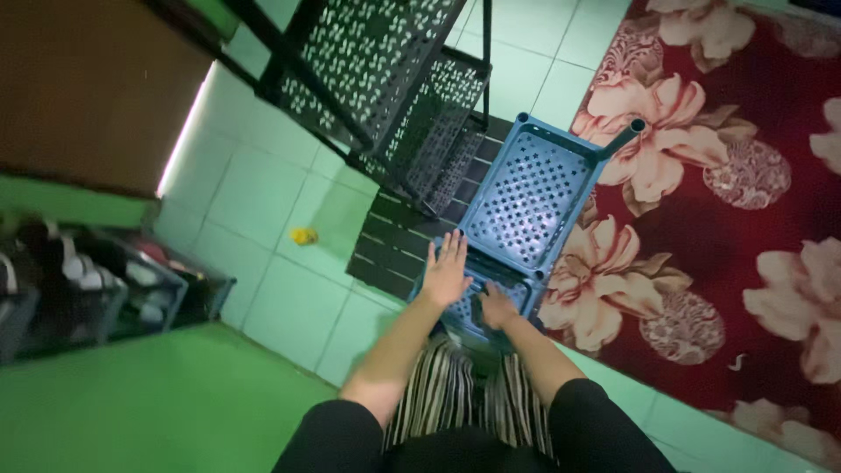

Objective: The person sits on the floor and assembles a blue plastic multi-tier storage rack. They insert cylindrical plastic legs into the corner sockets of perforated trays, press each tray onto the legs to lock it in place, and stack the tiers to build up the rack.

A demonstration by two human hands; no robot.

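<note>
Left hand (447, 270) grip wide, flat on blue perforated plastic shelf panel (528, 200), right hand (496, 308) grip curled, closure unclear, on its near edge, black perforated rack (385, 79) far left, red floral carpet (745, 210) right.

We see a floor of pale square tiles (263, 197) carrying a dark red floral-patterned rug (745, 236), a black perforated metal rack (385, 79), a blue perforated plastic shelf unit (526, 197) (partly over a dark slatted mat (390, 250)) and a small yellow object (304, 236).
</note>
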